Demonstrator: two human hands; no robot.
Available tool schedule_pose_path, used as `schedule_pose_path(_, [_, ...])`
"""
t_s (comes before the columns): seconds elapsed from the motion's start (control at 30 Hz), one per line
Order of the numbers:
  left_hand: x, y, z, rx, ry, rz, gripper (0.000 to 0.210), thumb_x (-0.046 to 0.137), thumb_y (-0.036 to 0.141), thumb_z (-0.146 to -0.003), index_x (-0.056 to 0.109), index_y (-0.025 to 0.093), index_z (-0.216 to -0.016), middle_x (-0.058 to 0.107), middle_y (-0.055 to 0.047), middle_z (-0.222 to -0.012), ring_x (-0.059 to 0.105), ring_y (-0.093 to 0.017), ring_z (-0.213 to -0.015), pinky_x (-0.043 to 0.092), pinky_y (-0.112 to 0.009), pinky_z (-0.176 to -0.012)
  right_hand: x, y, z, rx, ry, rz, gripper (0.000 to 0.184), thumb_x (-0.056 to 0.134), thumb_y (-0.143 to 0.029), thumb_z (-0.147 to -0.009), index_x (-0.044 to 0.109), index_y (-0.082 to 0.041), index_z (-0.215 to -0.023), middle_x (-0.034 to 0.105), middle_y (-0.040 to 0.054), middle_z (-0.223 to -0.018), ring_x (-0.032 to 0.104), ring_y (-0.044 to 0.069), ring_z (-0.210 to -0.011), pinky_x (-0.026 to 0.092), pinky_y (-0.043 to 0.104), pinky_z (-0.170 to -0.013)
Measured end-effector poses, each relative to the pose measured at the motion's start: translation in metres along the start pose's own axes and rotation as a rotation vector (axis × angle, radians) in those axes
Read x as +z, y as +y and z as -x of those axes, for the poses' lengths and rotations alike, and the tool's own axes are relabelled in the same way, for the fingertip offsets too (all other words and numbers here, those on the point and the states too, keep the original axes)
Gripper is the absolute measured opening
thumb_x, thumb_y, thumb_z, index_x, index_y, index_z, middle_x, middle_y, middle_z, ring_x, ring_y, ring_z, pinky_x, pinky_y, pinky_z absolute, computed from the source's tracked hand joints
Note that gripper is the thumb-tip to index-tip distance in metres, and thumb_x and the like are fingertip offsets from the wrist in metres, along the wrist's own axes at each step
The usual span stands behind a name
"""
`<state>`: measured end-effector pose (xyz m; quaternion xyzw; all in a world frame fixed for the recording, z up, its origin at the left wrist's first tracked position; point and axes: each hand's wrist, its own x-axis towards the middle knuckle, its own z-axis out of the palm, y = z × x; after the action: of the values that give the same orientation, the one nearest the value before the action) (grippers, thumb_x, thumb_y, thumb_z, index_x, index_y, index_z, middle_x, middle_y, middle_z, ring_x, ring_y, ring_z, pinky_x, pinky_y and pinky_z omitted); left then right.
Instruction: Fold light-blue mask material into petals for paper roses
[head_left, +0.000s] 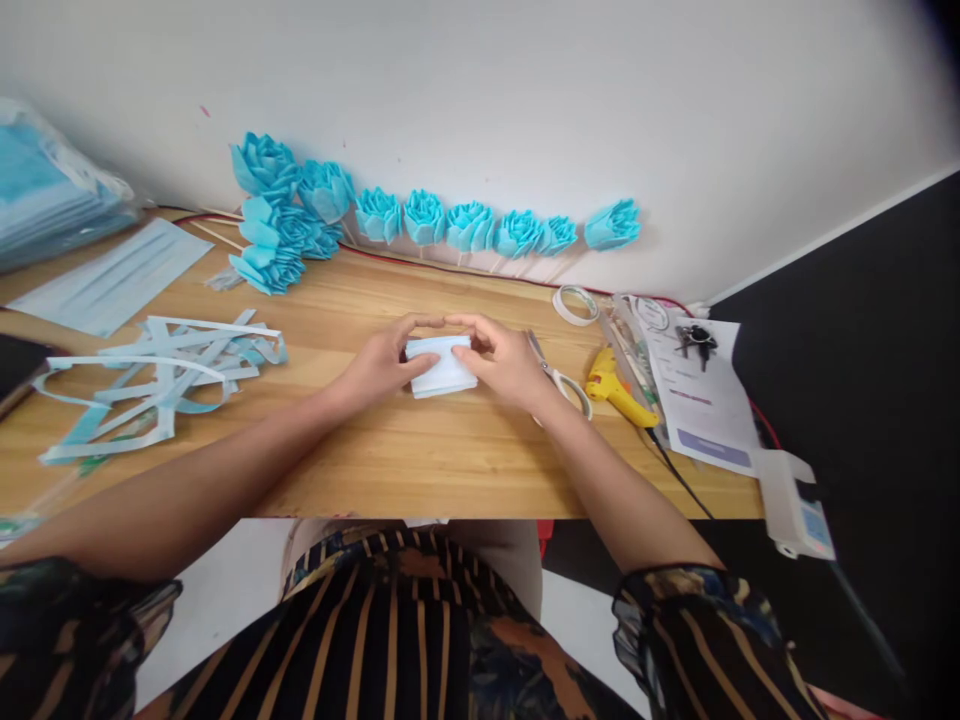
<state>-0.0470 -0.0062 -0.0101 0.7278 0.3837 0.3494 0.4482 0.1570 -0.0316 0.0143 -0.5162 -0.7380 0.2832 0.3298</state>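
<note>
Between my two hands is a small stack of folded light-blue mask fabric (442, 368), held just above the wooden table (450, 450). My left hand (391, 358) grips its left side, thumb on the front face and fingers behind. On the right side my right hand (504, 358) does the same, its thumb pressing near the top right corner. The fingers of both hands meet or nearly meet behind the fabric. Scissors (574, 393) lie partly hidden under my right hand and wrist.
Several blue fabric flowers (424, 217) on sticks lean along the wall. Cut strips (172, 370), a flat mask sheet (112, 275) and a bagged mask pile (52, 190) lie left. At right are a tape roll (575, 305), yellow glue gun (619, 388), paper (705, 400) and keys (697, 342).
</note>
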Motion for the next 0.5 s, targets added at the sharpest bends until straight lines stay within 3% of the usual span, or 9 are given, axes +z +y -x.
schedule_pose_path(0.13, [0.004,-0.009,-0.003,-0.024,0.043,0.177,0.069,0.07,0.032,-0.077,0.044,0.013,-0.138,0.065,-0.006,-0.099,0.055,-0.011,-0.067,0.043,-0.022,-0.056,0.01,0.006,-0.007,0.001,0.123,-0.14,0.038,0.059,-0.027,-0.085,0.06,-0.025,-0.122,0.062,-0.0023,-0.081,0.056,0.012,-0.07,0.046,0.025,-0.066])
schedule_pose_path(0.23, [0.007,-0.014,-0.005,-0.001,0.056,0.249,0.076,0.075,0.026,-0.071,0.043,0.016,-0.138,0.063,-0.008,-0.106,0.057,-0.012,-0.073,0.046,-0.022,-0.061,0.016,0.011,-0.006,-0.02,0.2,-0.204,0.037,0.059,-0.027,-0.085,0.059,-0.026,-0.121,0.061,-0.0011,-0.084,0.055,0.013,-0.071,0.047,0.026,-0.065])
schedule_pose_path(0.5, [0.008,-0.007,-0.001,-0.072,-0.102,0.465,0.088,0.073,0.018,-0.073,0.029,0.018,-0.149,0.064,-0.004,-0.093,0.06,-0.012,-0.069,0.048,-0.022,-0.059,0.025,0.015,0.0,0.083,0.278,-0.431,0.037,0.059,-0.03,-0.086,0.053,-0.027,-0.122,0.054,-0.0022,-0.076,0.051,0.014,-0.064,0.043,0.026,-0.056])
